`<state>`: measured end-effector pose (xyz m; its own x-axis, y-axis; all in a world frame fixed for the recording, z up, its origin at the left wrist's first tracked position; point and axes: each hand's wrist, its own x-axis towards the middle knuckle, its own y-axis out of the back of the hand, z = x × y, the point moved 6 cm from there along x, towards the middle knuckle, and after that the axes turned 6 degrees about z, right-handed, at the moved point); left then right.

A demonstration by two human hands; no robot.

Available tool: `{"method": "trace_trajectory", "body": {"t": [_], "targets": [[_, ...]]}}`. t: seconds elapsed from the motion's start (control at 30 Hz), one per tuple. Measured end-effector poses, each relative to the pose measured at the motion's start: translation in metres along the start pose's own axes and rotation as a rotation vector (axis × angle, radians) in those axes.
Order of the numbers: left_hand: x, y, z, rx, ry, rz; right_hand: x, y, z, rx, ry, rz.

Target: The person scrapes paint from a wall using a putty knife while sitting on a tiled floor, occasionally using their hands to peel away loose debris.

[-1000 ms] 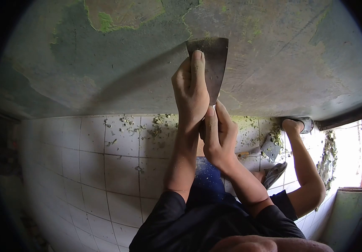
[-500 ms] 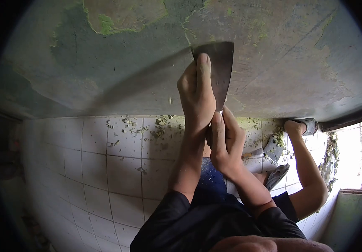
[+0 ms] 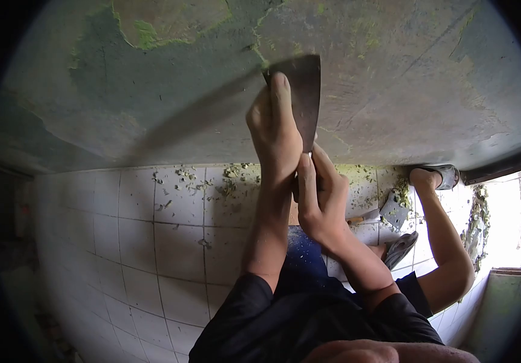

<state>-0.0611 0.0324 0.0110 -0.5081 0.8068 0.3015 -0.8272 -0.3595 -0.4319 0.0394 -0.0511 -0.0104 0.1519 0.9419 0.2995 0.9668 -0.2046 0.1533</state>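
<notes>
A wide dark scraper (image 3: 306,91) has its blade edge against the wall (image 3: 170,78), where green-grey paint is partly peeled to bare greyish patches. My left hand (image 3: 277,130) grips the blade's left side, its thumb lying flat along the face. Lower down, my right hand (image 3: 324,199) is closed round the scraper's handle, with a finger pointing up toward the base of the blade. Most of the handle is hidden by my fingers. The blade's upper left corner meets a ragged paint edge.
Paint flakes (image 3: 230,181) are scattered along the foot of the wall on white floor tiles (image 3: 179,251). A second scraper (image 3: 393,212) lies on the floor to the right, near my sandalled feet (image 3: 401,251). Bright light enters through an opening (image 3: 505,224) at far right.
Both hands and the scraper have shifted slightly left and up along the wall. The blade's corner is now at the paint edge. My grip looks the same.
</notes>
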Motion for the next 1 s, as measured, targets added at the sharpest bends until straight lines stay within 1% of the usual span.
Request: {"method": "trace_trajectory", "body": {"t": [0.03, 0.07, 0.1, 0.13, 0.17, 0.23, 0.27, 0.3, 0.33, 0.37, 0.43, 0.47, 0.5, 0.57, 0.6, 0.63, 0.67, 0.7, 0.73, 0.77, 0.8, 0.83, 0.87, 0.9, 0.97, 1.0], "targets": [[0.009, -0.001, 0.011, 0.022, -0.085, -0.019, 0.005, -0.002, -0.008, -0.019, 0.056, 0.013], [0.013, -0.002, 0.019, 0.007, -0.075, 0.014, 0.011, -0.004, -0.018, -0.026, 0.058, -0.018], [0.017, -0.001, 0.022, 0.046, -0.149, 0.06, 0.01, -0.003, -0.021, -0.033, 0.039, -0.021], [0.015, 0.001, 0.022, 0.048, -0.146, 0.063, 0.012, -0.005, -0.023, -0.02, 0.03, -0.039], [0.012, 0.001, 0.023, 0.063, -0.135, 0.036, 0.013, -0.007, -0.026, -0.005, 0.031, -0.054], [0.008, 0.001, 0.021, 0.091, -0.115, -0.024, 0.007, -0.003, -0.011, 0.03, 0.011, -0.054], [0.003, 0.002, 0.002, 0.004, -0.047, -0.01, 0.0, 0.001, -0.003, 0.02, -0.027, -0.045], [-0.006, 0.004, -0.004, 0.063, 0.056, 0.033, -0.003, 0.004, 0.002, 0.013, -0.066, -0.039], [-0.003, 0.003, -0.003, 0.059, 0.0, 0.044, -0.001, 0.005, 0.008, 0.0, -0.121, -0.066], [-0.001, 0.002, -0.003, 0.058, -0.048, 0.055, 0.003, 0.005, 0.011, 0.002, -0.121, -0.066], [0.02, -0.001, 0.025, 0.009, -0.224, 0.067, 0.022, -0.003, -0.022, -0.018, 0.098, -0.064], [0.017, -0.005, 0.043, -0.08, 0.103, 0.053, 0.025, -0.01, -0.031, 0.021, 0.05, -0.088], [0.02, -0.002, 0.049, -0.003, -0.022, 0.02, 0.023, -0.012, -0.03, 0.021, 0.046, -0.089], [0.022, 0.006, 0.03, 0.02, -0.017, 0.071, 0.018, -0.016, -0.019, 0.2, -0.061, -0.104], [0.018, 0.011, 0.019, 0.085, -0.084, 0.055, 0.013, -0.01, -0.012, 0.128, -0.093, -0.134], [0.014, 0.009, 0.019, 0.151, -0.151, 0.037, 0.011, -0.007, -0.011, 0.133, -0.078, -0.134], [0.005, 0.008, 0.012, 0.105, -0.067, 0.07, 0.009, -0.005, -0.007, 0.196, -0.116, -0.124], [0.011, 0.006, 0.014, 0.104, -0.07, 0.07, 0.007, -0.005, -0.002, 0.257, -0.16, -0.114], [0.021, 0.003, 0.022, 0.075, -0.163, 0.087, 0.016, -0.01, -0.01, 0.168, -0.002, -0.101], [0.026, 0.004, 0.031, 0.05, -0.247, 0.104, 0.02, -0.014, -0.014, 0.164, -0.017, -0.102], [0.032, 0.006, 0.039, -0.005, -0.054, 0.113, 0.023, -0.019, -0.028, 0.187, -0.054, -0.132], [0.023, 0.001, 0.058, -0.058, 0.069, 0.063, 0.023, -0.025, -0.036, 0.214, -0.081, -0.163], [0.023, 0.002, 0.056, -0.064, 0.07, 0.061, 0.021, -0.028, -0.036, 0.283, -0.04, -0.118], [0.021, 0.005, 0.051, -0.065, 0.076, 0.061, 0.018, -0.024, -0.027, 0.284, -0.041, -0.12], [0.022, 0.013, 0.026, 0.045, -0.124, 0.081, 0.018, -0.013, -0.019, 0.127, 0.123, -0.131], [0.015, 0.011, 0.02, 0.02, 0.033, 0.078, 0.011, -0.013, -0.024, 0.266, -0.112, -0.12]]}}
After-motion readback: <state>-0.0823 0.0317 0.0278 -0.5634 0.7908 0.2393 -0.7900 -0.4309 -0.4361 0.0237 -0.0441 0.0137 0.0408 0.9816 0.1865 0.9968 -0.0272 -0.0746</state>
